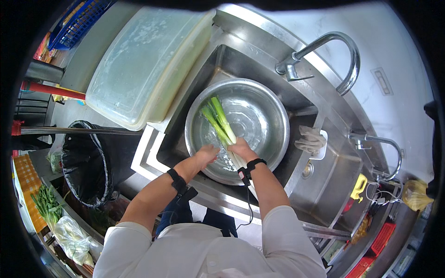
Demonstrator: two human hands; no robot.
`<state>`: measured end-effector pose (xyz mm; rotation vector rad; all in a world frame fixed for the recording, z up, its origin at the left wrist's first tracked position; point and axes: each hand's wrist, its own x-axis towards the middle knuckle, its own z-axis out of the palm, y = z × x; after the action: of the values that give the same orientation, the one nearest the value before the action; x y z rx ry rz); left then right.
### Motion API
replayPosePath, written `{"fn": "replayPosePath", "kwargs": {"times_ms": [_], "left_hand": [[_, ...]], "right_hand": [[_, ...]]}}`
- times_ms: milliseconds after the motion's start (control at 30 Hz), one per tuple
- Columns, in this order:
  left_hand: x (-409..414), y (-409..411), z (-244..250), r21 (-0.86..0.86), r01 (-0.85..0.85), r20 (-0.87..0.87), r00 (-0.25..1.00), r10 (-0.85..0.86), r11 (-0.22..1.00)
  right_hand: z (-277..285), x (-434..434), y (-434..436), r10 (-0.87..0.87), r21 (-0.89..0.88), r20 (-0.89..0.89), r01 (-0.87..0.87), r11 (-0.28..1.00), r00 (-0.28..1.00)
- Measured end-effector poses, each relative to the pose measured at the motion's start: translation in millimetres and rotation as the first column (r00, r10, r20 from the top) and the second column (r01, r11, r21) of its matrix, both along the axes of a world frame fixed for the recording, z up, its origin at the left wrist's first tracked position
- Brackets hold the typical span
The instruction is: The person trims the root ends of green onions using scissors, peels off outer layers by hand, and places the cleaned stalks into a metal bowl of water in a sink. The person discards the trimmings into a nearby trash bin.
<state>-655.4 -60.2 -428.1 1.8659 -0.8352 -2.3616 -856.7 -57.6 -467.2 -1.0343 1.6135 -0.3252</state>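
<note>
A large round metal basin [243, 87] holding water sits in a stainless steel sink [240, 59]. My right hand [242, 148] is closed around the pale stalks of several green onions [222, 121]. Their green ends point away over the water, and the white stalks run back under my right wrist. Close by on the left, my left hand [207, 155] is over the near left part of the basin, its fingers curled; whether it holds anything is hidden. Both wrists wear black straps with small devices.
A chrome faucet [351, 59] arches behind the basin. A large lidded plastic container [139, 66] stands left of the sink, above a black-lined bin [85, 163]. On the right are a grey cloth [310, 140] on a white dish, and a second sink basin [326, 184].
</note>
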Motion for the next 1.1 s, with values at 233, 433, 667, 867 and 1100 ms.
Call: {"fn": "replayPosePath", "kwargs": {"times_ms": [233,433,667,867,1100], "left_hand": [[-36.8,-22.7,39.0,-0.002,-0.134,-0.104,0.986,0.133,0.991],[-60.0,-35.6,5.1,0.015,-0.280,-0.235,0.932,0.275,0.960],[-49.8,-33.8,-21.3,-0.053,-0.064,-0.005,0.998,0.063,0.997],[-57.3,-35.9,-22.5,-0.114,-0.221,-0.020,0.975,0.220,0.969],[-74.8,-60.3,-1.9,-0.114,-0.389,-0.135,0.918,0.373,0.914]], "right_hand": [[96.0,-11.5,-20.7,-0.052,0.153,0.246,0.014,0.988,0.968],[85.8,-11.6,-15.3,0.188,-0.074,-0.120,-0.198,0.977,0.975],[3.4,-32.9,2.4,0.060,0.005,-0.360,-0.062,0.998,0.931],[33.1,-11.5,9.5,-0.028,-0.017,-0.471,0.023,1.000,0.882],[42.9,10.5,38.6,-0.068,-0.288,-0.490,-0.088,0.954,0.869]]}}
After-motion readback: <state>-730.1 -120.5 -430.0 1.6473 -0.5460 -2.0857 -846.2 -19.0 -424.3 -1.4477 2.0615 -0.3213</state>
